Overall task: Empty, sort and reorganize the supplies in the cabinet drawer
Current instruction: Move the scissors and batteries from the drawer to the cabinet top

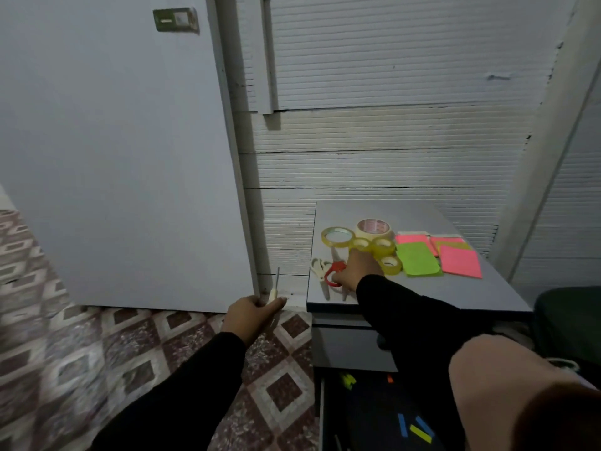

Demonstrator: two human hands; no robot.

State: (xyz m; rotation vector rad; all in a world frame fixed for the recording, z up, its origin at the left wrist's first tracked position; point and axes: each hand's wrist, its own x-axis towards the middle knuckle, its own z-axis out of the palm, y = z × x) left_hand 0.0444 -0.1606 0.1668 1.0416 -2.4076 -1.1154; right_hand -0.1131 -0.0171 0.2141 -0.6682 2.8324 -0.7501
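Head view: open drawer (328, 418) with blue and yellow strips (418, 428).

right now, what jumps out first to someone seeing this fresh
The neon pink and green sticky notes on the grey cabinet top, beside a cluster of yellow tape rolls. The right hand rests at red-handled scissors; the left hand grips a small screwdriver.
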